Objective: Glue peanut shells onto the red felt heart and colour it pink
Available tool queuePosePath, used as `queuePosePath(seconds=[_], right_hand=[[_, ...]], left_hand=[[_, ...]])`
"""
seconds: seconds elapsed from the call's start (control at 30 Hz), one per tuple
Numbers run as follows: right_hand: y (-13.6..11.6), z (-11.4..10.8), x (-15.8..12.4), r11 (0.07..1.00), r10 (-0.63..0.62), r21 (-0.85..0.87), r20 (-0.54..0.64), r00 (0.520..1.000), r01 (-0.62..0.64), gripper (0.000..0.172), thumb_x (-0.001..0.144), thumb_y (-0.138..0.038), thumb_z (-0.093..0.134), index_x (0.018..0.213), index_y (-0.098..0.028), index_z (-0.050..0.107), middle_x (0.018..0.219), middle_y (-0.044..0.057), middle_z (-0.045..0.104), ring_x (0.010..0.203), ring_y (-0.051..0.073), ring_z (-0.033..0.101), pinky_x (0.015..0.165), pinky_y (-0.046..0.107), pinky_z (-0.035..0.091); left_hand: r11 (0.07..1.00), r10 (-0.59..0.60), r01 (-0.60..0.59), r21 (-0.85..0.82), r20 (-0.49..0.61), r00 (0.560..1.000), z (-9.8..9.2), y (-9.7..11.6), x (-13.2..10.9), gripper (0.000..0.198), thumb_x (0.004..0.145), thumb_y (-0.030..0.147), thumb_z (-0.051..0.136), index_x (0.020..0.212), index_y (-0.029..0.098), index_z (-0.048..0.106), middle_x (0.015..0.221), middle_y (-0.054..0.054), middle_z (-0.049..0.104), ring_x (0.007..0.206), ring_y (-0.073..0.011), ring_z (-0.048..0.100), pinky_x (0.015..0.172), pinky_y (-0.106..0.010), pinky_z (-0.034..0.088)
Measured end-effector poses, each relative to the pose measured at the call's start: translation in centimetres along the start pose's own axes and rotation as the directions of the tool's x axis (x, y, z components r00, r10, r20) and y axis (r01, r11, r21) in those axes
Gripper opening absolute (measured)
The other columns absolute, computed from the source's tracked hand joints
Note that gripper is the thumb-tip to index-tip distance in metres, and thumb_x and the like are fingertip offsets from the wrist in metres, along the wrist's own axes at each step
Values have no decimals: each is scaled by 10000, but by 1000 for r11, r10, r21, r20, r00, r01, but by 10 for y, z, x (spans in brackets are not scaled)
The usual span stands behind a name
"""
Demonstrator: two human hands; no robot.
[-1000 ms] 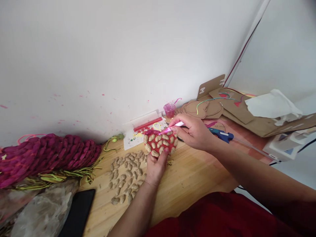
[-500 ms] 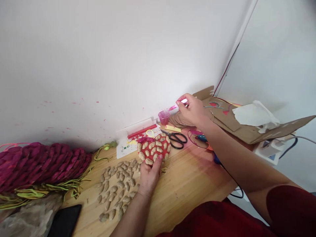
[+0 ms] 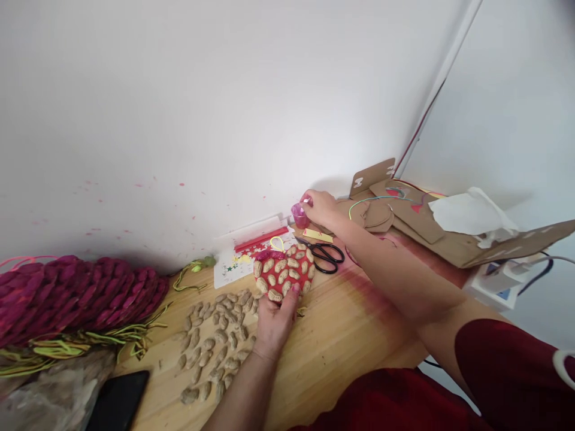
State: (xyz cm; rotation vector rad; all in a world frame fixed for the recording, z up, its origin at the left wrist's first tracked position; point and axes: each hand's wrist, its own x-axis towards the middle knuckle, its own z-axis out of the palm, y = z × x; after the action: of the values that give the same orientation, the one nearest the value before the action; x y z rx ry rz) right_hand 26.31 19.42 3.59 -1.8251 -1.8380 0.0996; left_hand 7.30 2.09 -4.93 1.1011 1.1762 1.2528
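My left hand (image 3: 277,311) is closed round the lower edge of a red heart-shaped piece (image 3: 291,274) covered with peanuts, thumb on its face. A few pieces at its upper left are painted magenta, and a yellow loop (image 3: 277,243) rises from its top. At the back by the wall, my right hand (image 3: 321,206) pinches a paintbrush (image 3: 306,202) over a small pink plastic cup (image 3: 300,216). The brush tip is down in the cup and out of sight. Unpainted peanuts (image 3: 220,335) lie loose on the table, left of my left hand.
Black scissors (image 3: 326,257) and a yellow strip (image 3: 318,235) lie near the cup. Magenta-painted peanut pieces (image 3: 81,299) with yellow-green tassels are stacked at left, a black phone-like slab (image 3: 119,401) in front. Cardboard (image 3: 417,227) and a power strip (image 3: 498,281) are at right.
My right hand has moved left and down, taking the paintbrush from above the cup into it. My left hand still holds the peanut heart in nearly the same place.
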Motion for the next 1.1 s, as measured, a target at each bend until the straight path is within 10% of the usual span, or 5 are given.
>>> queuePosePath(seconds=[0.47, 0.83, 0.97, 1.1], right_hand=[[-5, 3, -7, 996, -61, -58, 50, 997, 64, 282, 943, -349, 575, 1022, -174, 782, 1030, 145, 760, 1055, 315, 574, 880, 394, 382], [5, -11, -13, 999, -39, 17, -145, 989, 42, 332, 968, -406, 513, 1050, -180, 741, 962, 127, 737, 922, 282, 611, 813, 377, 421], [4, -28, -34, 931, 17, 356, -263, 965, 81, 251, 961, -385, 524, 973, -195, 688, 765, 38, 691, 735, 205, 630, 690, 314, 456], [-9, -45, -69, 634, 67, 770, -137, 988, 64, 244, 950, -427, 569, 876, -208, 650, 636, -23, 590, 530, 123, 513, 508, 253, 392]], left_hand=[[1000, 8, -8, -30, 12, 1000, 2, -1, 0, 381, 730, 510, 797, 906, 173, 775, 839, -80, 783, 949, -282, 720, 761, -337, 596], [999, -16, 17, -41, 28, 999, -1, -6, 1, 346, 739, 495, 794, 861, 173, 770, 810, -80, 779, 901, -266, 729, 762, -332, 591], [999, -30, 31, -35, 12, 999, 0, -6, 2, 371, 729, 513, 796, 866, 169, 773, 767, -73, 769, 884, -270, 729, 745, -337, 596], [999, -6, 6, -31, 10, 1000, 0, -4, 1, 361, 757, 530, 772, 870, 187, 775, 763, -65, 767, 925, -274, 725, 780, -344, 596]])
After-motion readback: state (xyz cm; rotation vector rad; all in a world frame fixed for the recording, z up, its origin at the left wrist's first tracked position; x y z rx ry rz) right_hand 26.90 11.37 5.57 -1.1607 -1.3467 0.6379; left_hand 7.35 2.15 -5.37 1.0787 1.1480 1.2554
